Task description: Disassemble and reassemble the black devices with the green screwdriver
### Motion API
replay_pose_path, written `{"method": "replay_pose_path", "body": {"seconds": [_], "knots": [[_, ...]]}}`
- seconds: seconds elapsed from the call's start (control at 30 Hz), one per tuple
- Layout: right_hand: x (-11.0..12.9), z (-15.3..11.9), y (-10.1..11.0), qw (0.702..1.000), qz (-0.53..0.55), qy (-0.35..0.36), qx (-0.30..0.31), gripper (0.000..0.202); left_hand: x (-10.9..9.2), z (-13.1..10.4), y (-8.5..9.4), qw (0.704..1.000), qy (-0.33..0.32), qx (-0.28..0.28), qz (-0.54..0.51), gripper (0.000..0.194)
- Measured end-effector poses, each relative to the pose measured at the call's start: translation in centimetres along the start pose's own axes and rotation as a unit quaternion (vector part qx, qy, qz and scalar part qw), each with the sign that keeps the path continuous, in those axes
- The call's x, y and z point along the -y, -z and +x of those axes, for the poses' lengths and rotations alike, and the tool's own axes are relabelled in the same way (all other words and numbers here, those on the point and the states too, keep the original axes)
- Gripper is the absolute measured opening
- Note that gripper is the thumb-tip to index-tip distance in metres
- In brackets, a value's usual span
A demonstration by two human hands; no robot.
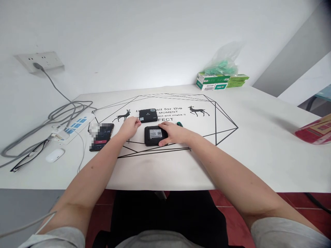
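Note:
A black square device (152, 135) with a white label on its upper face lies flat on the printed desk mat. My right hand (169, 132) grips its right side, with the thumb on the near edge and the fingers along the far edge. Just behind it lies a second flat black box (148, 115) with small stickers. My left hand (131, 126) is closed beside that box's left corner; what its fingertips hold, if anything, is too small to make out. A green-handled object (179, 124) is partly hidden behind my right hand.
At the left are a phone (101, 137), a power strip (77, 127) with tangled grey cables, glasses (31, 156) and a white mouse (55, 155). Green and white boxes (212, 82) under a plastic bag stand at the back right. A red package (314, 130) is at the right edge.

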State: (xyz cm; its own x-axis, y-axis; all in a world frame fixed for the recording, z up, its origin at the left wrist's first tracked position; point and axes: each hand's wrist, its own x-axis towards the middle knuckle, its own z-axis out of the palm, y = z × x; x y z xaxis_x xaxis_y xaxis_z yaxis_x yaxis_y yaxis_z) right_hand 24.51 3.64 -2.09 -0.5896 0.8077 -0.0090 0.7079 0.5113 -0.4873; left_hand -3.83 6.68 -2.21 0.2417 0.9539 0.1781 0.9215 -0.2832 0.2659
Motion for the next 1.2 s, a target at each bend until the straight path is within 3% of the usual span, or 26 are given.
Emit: {"method": "replay_pose_path", "body": {"seconds": [0.13, 0.23, 0.33, 0.43, 0.67, 0.77, 0.9, 1.07, 1.2], "knots": [[0.5, 0.5, -0.3, 0.986, 0.073, 0.026, -0.149, 0.043, -2.4, -1.1, 0.4, 0.984, -0.045, 0.003, -0.172, 0.017], [1.3, 0.7, -0.5, 0.945, 0.272, -0.003, -0.179, 0.03, -4.0, -2.0, 0.5, 0.975, -0.086, -0.022, -0.204, 0.017], [2.2, 0.8, -0.7, 0.887, 0.437, -0.017, -0.151, 0.03, -4.9, -2.4, 0.4, 0.966, -0.137, -0.03, -0.216, 0.016], [2.5, 0.8, -0.9, 0.846, 0.518, -0.018, -0.126, 0.039, -5.1, -2.6, 0.2, 0.959, -0.172, -0.044, -0.222, 0.015], [2.7, 0.7, -1.1, 0.802, 0.589, -0.027, -0.093, 0.045, -5.0, -2.7, -0.1, 0.953, -0.171, -0.078, -0.237, 0.014], [2.7, 0.7, -1.0, 0.816, 0.569, -0.033, -0.098, 0.034, -4.8, -2.5, -0.1, 0.963, -0.15, -0.076, -0.211, 0.016], [1.8, 0.9, -0.5, 0.871, 0.468, -0.048, -0.145, 0.012, -3.7, -2.2, -0.2, 0.975, -0.177, -0.058, -0.12, 0.025], [-0.6, 1.0, 0.1, 0.946, 0.286, -0.054, -0.142, 0.008, -2.3, -2.0, -0.1, 0.979, -0.196, 0.02, -0.05, 0.041], [-1.5, 1.1, 0.1, 0.974, 0.191, -0.036, -0.116, 0.015, -2.2, -2.3, 0.2, 0.975, -0.194, 0.103, -0.043, 0.068]]}}
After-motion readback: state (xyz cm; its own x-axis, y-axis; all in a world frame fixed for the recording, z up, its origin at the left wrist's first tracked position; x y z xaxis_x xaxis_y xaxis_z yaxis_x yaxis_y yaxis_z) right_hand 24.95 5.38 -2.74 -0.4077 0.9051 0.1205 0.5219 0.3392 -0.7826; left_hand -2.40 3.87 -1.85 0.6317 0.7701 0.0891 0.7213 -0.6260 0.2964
